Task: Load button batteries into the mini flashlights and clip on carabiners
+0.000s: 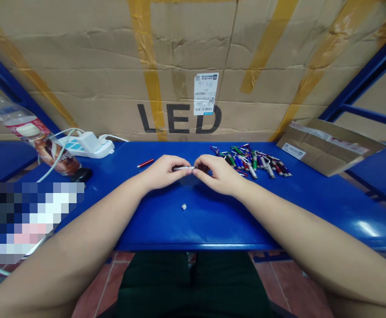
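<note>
Between the thumb and fingers of my left hand (166, 172) lies a slim silver tube that looks like a keychain flashlight (182, 168), held level above the table. My right hand (214, 173) pinches its right end with thumb and fingertips, so that end is partly hidden. Nearer me on the blue table (153, 229) rests a small round silvery piece (184, 206). A red tube (145, 163) lies just left of my left hand. Beyond my right hand is a pile of similar coloured keychain flashlights (239, 161), several with clips.
A cardboard box (328, 145) stands at the right. To the left are a white power strip (93, 145) with cables, a plastic bottle with a yellow cap (10, 106), and a brown drink bottle (54, 152). A large carton marked LED (179, 57) walls off the back.
</note>
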`<action>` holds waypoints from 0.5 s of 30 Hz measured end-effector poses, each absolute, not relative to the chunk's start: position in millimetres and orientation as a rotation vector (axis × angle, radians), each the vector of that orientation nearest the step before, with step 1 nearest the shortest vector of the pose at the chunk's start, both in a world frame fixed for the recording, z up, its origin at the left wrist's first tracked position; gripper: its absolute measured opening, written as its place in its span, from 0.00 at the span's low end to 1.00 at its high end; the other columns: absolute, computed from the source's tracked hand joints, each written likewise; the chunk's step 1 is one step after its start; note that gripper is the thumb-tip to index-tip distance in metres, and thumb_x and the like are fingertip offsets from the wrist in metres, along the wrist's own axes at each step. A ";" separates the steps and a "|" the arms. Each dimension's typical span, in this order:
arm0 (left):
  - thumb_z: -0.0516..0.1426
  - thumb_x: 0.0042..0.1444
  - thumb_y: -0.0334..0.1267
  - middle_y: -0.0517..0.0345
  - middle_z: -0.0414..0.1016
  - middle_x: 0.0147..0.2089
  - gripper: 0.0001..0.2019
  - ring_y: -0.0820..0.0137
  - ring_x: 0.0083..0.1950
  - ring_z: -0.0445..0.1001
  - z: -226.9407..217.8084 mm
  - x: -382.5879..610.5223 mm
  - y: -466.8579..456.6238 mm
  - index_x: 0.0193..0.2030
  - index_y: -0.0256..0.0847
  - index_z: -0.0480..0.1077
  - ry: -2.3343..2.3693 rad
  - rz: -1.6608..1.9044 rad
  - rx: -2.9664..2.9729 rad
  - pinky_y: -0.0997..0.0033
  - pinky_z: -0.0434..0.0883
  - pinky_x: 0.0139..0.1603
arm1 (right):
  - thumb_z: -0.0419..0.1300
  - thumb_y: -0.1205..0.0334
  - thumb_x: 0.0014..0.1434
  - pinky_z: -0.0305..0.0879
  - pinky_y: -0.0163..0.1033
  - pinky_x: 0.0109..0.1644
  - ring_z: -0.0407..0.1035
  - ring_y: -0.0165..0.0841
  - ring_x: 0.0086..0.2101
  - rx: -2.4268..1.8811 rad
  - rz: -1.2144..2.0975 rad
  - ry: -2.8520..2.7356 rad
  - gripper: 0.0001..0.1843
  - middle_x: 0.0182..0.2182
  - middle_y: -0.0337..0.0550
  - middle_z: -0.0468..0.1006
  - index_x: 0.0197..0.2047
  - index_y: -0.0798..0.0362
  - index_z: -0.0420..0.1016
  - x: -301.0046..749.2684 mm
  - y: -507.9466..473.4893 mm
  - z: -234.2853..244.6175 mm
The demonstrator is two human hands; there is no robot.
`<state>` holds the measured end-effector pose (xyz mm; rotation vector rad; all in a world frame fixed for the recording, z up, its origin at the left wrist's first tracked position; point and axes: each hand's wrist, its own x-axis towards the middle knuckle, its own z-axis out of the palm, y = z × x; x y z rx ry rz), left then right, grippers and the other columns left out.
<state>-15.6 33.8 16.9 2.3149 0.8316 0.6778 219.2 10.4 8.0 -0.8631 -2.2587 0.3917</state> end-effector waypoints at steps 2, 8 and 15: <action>0.58 0.67 0.53 0.54 0.84 0.43 0.19 0.65 0.42 0.79 16.2 -16.0 34.2 0.46 0.39 0.81 0.822 0.670 2.326 0.68 0.72 0.43 | 0.57 0.57 0.70 0.66 0.40 0.41 0.71 0.36 0.36 -0.826 0.339 -2.297 0.09 0.35 0.46 0.78 0.40 0.52 0.73 219.8 11.1 7.7; 0.58 0.66 0.51 0.54 0.82 0.39 0.18 0.66 0.39 0.77 17.6 -14.7 33.1 0.43 0.38 0.80 0.825 0.679 2.349 0.69 0.71 0.40 | 0.53 0.58 0.73 0.66 0.40 0.43 0.72 0.36 0.36 -0.798 0.301 -2.333 0.13 0.35 0.46 0.78 0.40 0.53 0.75 219.7 15.7 4.1; 0.59 0.66 0.47 0.56 0.80 0.35 0.14 0.70 0.35 0.74 21.6 -11.9 29.9 0.41 0.38 0.80 0.777 0.690 2.396 0.72 0.69 0.36 | 0.48 0.55 0.74 0.60 0.38 0.36 0.66 0.33 0.28 -0.858 0.329 -2.373 0.22 0.25 0.42 0.72 0.29 0.51 0.68 217.9 16.4 3.8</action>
